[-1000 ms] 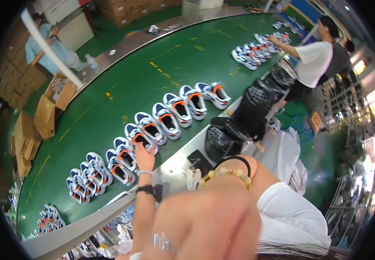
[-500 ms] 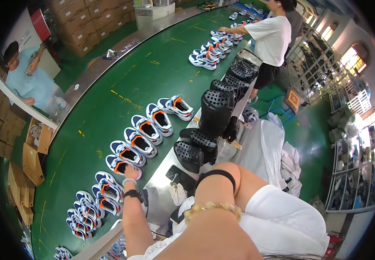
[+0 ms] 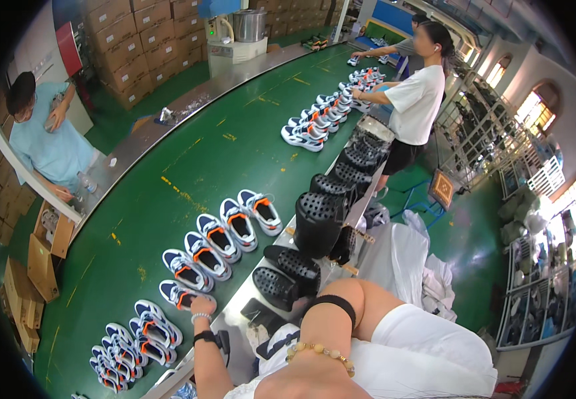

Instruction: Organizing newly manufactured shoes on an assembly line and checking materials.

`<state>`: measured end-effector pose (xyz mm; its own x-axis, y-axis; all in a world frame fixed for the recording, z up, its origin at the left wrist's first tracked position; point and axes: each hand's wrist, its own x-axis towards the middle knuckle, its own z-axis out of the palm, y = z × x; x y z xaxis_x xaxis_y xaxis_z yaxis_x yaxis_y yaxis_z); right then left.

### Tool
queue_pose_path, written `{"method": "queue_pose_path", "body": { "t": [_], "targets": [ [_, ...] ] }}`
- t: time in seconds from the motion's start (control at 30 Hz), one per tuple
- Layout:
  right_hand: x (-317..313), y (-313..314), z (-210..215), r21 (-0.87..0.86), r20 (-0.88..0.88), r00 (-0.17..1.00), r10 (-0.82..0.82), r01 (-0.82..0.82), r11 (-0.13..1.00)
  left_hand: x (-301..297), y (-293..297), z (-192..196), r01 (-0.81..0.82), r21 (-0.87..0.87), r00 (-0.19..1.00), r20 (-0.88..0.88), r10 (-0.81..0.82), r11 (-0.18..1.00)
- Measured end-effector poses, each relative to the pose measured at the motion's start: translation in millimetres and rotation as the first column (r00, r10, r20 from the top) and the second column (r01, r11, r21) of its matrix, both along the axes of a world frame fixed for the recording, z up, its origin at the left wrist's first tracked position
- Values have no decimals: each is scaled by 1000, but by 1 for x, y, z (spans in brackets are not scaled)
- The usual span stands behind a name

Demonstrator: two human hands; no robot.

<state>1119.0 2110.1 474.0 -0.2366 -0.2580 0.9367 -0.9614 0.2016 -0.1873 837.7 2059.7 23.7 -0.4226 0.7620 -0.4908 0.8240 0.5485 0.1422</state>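
Observation:
My left hand (image 3: 202, 305), at the end of an arm with a beaded bracelet and a black wrist strap, is closed on the heel end of a white and navy sneaker (image 3: 180, 294) with an orange lining. Its fingertips are hidden at the shoe's opening. Beyond it stands a slanting row of matching sneakers (image 3: 208, 256), and nearer on the left are several more (image 3: 119, 352). My right arm is bent sharply, its elbow forward. The right hand (image 3: 314, 386) is raised close to the camera at the lower edge, past a yellow bead bracelet; its fingers are out of sight.
Black perforated clog-like shapes (image 3: 321, 216) line the metal ledge (image 3: 238, 296) beside the green work surface (image 3: 141, 219). Two co-workers stand at the far right by more sneakers (image 3: 314, 123); another person (image 3: 48, 133) is across on the left. Cartons (image 3: 115, 46) are stacked behind.
My view has tilted up, so the sneakers and my left arm sit lower in the picture. The left hand stays at the same sneaker. A co-worker's head and arm have shifted.

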Motion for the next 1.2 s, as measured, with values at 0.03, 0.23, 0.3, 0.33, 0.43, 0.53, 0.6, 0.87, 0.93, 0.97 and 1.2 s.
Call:
{"method": "queue_pose_path", "body": {
  "t": [0.03,0.23,0.3,0.33,0.43,0.53,0.6,0.87,0.93,0.97,1.2],
  "targets": [
    [15,14,0,57,16,999,-52,51,997,9,14,-2,62,-13,998,19,-62,998],
    [83,83,-28,170,204,572,-794,779,604,3,-11,-29,-36,10,993,116,34,999],
    [112,124,-44,460,348,-5,-938,872,166,-4,-15,-24,-83,-80,981,169,95,993],
    [122,142,-59,444,464,-273,-843,895,-46,-5,-11,-21,-110,-161,963,226,145,981],
    [162,179,-109,652,472,-585,-659,735,-186,-8,-15,-15,-98,-143,987,116,115,985],
    [197,184,-152,838,399,-691,-602,542,-67,41,-12,0,-146,48,973,-171,152,988],
    [206,182,-162,876,401,-730,-553,482,-1,67,-1,20,-40,307,880,-440,179,951],
    [198,170,-145,801,398,-765,-507,559,-215,35,-18,89,-247,826,896,-5,444,508],
    [182,158,-141,662,463,-706,-536,677,-320,-13,-51,59,-167,781,934,-71,351,602],
    [170,147,-134,602,516,-674,-528,724,-337,-32,-52,55,-401,624,912,198,360,671],
    [0,41,-195,780,519,-375,-768,576,245,-39,-45,51,-460,564,882,199,428,686]
  ]
}}
